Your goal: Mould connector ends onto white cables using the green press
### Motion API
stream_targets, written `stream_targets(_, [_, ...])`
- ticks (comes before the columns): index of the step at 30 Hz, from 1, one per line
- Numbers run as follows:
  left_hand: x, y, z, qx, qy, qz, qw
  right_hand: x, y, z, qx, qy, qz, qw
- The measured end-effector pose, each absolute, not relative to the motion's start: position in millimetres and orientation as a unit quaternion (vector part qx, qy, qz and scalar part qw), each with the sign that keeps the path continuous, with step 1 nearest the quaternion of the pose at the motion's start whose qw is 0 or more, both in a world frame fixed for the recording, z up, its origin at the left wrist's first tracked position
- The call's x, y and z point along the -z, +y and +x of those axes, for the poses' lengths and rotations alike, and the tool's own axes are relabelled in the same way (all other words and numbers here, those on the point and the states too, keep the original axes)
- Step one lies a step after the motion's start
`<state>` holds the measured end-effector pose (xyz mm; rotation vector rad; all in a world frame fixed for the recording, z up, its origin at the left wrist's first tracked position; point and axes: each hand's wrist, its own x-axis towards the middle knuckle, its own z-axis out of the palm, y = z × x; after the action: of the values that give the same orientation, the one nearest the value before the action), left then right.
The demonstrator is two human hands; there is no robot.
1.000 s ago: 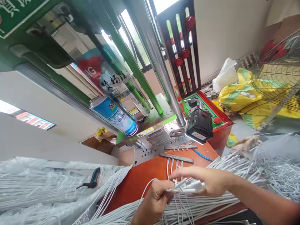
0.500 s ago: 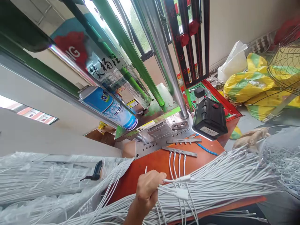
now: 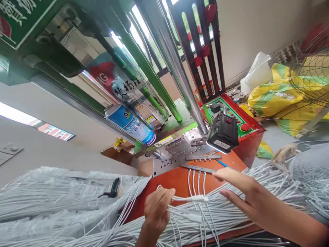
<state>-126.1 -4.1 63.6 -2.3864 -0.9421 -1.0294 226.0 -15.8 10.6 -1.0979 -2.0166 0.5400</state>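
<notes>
My left hand (image 3: 157, 209) is closed around white cables, and two white moulded pieces (image 3: 199, 198) on them stick out to its right. My right hand (image 3: 241, 192) is open, its fingertips at the right end of a metal bar (image 3: 197, 168). Several white cables with plugs hang from that bar. Just behind lies a second metal bar (image 3: 204, 157). A thick bundle of white cables (image 3: 231, 212) spreads across the orange table (image 3: 156, 181) under both hands.
Behind the table stands a green machine with steel columns (image 3: 180, 68), a blue spray can (image 3: 131, 124) and a black box (image 3: 224, 133). Wrapped cable bundles (image 3: 51, 202) lie at left, with a black-handled tool (image 3: 113, 189) on them. Yellow bags (image 3: 275, 99) sit at right.
My right hand has come into view from the right and reached the metal bar. My left hand has shifted slightly left, still holding the cables. The camera view has shifted a little.
</notes>
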Motion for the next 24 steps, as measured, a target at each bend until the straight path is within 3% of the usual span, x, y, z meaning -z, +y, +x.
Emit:
stream_targets(3, [-83.2, 17.6, -172.5, 0.478, -0.514, -0.65, 0.29, 1.1, 9.5, 199.1, -0.172, -0.831, -0.435, 0.302])
stream_targets(6, [-88.3, 24.6, -184.5, 0.421, -0.68, -0.536, 0.27, 23.3, 30.6, 185.0, -0.141, -0.833, -0.496, 0.201])
stream_targets(8, [-72.9, 9.6, -157.1, 0.367, -0.658, -0.607, 0.253, 35.0, 39.3, 177.5, -0.125, -0.83, -0.515, 0.175])
stream_targets(9, [-60.3, -2.0, -135.8, 0.319, -0.615, -0.696, 0.188, 39.0, 41.9, 174.1, -0.121, -0.829, -0.518, 0.173])
stream_targets(11, [-30.9, -26.2, -90.3, 0.145, -0.511, -0.847, 0.016, 44.1, 44.8, 169.4, -0.118, -0.83, -0.516, 0.177])
stream_targets(13, [-2.7, -43.0, -55.1, 0.096, -0.493, -0.864, -0.028, 45.9, 46.5, 168.6, -0.117, -0.83, -0.514, 0.181])
stream_targets(16, [28.3, -50.8, -31.9, 0.168, -0.48, -0.861, 0.002, 42.6, 53.9, 174.9, -0.137, -0.821, -0.508, 0.221])
stream_targets(19, [38.8, -44.3, -27.4, 0.284, -0.422, -0.857, 0.081, 31.0, 76.7, 180.1, -0.185, -0.796, -0.484, 0.314])
stream_targets(24, [0.9, 17.6, -36.5, 0.213, -0.452, -0.863, 0.07, 5.8, 161.0, 154.7, -0.177, -0.768, -0.452, 0.418])
